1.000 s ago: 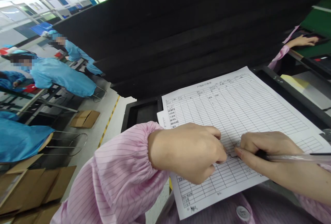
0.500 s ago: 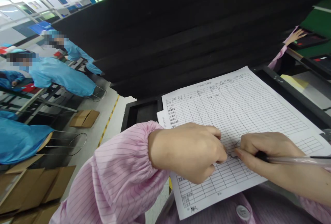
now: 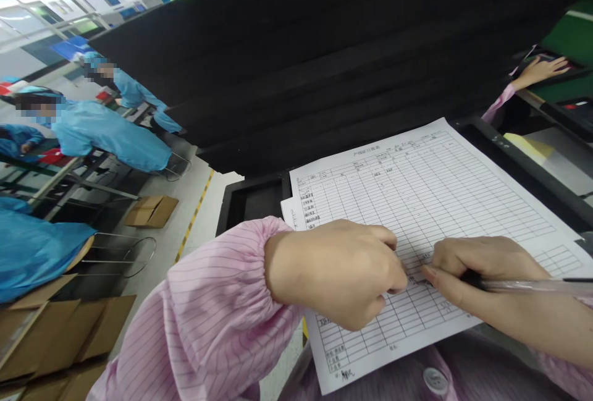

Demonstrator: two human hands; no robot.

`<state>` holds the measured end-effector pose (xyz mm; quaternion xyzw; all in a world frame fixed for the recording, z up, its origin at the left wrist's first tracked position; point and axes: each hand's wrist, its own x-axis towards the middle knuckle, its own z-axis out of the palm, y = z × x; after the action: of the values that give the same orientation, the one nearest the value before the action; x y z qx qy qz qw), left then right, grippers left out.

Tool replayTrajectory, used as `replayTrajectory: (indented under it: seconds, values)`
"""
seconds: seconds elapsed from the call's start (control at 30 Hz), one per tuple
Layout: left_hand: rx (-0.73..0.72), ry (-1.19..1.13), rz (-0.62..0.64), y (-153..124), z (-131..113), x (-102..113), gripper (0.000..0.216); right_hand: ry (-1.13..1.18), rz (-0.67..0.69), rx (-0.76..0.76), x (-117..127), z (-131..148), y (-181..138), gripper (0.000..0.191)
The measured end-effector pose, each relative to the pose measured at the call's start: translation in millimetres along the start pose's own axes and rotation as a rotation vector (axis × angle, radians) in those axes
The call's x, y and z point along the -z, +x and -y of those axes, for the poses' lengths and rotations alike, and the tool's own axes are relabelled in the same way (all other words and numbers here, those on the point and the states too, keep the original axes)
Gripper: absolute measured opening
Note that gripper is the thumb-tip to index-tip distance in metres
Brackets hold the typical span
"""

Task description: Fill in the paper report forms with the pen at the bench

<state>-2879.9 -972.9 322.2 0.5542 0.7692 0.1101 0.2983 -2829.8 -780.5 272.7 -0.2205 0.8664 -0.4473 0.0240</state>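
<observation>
A printed form sheet [image 3: 417, 191] with a ruled table lies tilted across black trays in front of me. My left hand [image 3: 338, 271], in a pink striped sleeve, rests on the sheet's lower left part with its fingers curled into a loose fist, pressing the paper. My right hand [image 3: 477, 277] grips a clear pen [image 3: 532, 285], fingers closed around it, tip down on a cell near the sheet's lower middle. The two hands almost touch.
A stack of black trays [image 3: 324, 67] rises behind the sheet. At the far right, another person's hand [image 3: 540, 70] lies on a dark device on a green surface. To the left, people in blue coats [image 3: 106, 135] sit at benches; cardboard boxes [image 3: 152, 211] lie on the floor.
My hands and the pen stay almost still on the sheet. The other person's hand at the far right has shifted on the dark device.
</observation>
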Motion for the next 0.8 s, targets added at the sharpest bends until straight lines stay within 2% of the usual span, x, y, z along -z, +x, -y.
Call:
replayTrajectory:
  seconds: [0.1,0.33,0.57,0.8]
  values:
    - [0.002,-0.003,-0.013,-0.2,0.3,-0.7,0.04,0.007,-0.007,-0.014,-0.7,-0.3,-1.0,0.045]
    - [0.032,0.001,0.058,1.3,-2.3,3.2,0.042,-0.004,-0.02,0.011,-1.9,-1.9,-3.0,0.043]
    - [0.025,-0.005,0.044,0.7,-2.0,3.9,0.042,-0.027,-0.061,0.091,-4.1,-5.0,-4.0,0.035]
    - [0.027,0.006,0.029,0.5,-1.5,1.9,0.041,-0.037,-0.048,0.086,-2.1,-1.4,-1.9,0.036]
